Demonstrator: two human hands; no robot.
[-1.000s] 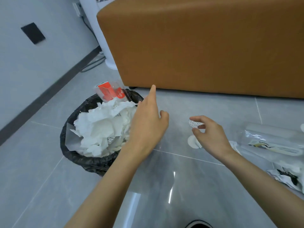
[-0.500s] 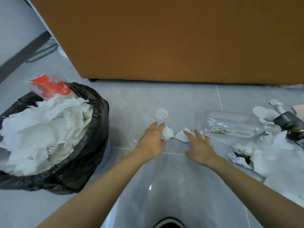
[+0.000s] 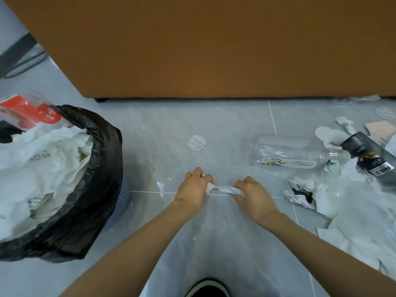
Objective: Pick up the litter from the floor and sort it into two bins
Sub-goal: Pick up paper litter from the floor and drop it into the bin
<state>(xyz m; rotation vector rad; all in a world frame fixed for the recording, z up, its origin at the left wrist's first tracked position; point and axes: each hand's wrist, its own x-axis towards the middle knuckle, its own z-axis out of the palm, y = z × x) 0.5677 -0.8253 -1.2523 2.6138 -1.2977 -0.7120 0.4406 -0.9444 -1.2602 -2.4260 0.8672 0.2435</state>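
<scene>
Much litter (image 3: 300, 195) strews grey tiles (image 3: 162, 125) before, perhaps, a sofa (image 3: 203, 46).

left hand (image 3: 192, 187): bare
right hand (image 3: 255, 194): bare
forearms (image 3: 137, 243): bare, uncovered as far as the lower frame edge
shoe (image 3: 206, 289): black upper, pale rim around the toe

bin (image 3: 97, 179) cut by left edge; shoe (image 3: 206, 289) by bottom edge
</scene>
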